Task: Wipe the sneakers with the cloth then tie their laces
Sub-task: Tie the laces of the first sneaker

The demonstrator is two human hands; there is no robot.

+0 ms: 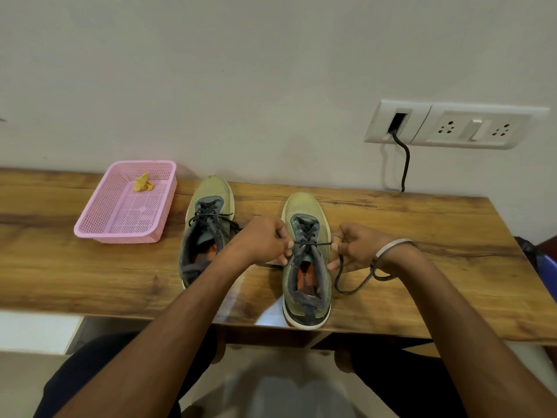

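Head view: left hand [265,238] and right hand [358,245] each pinch the right sneaker's [306,267] lace [346,285].

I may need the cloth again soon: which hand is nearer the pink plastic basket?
Left. The left hand sits right of the pink plastic basket, with the left olive-green sneaker between them. The right hand is farther right, beyond the right olive-green sneaker.
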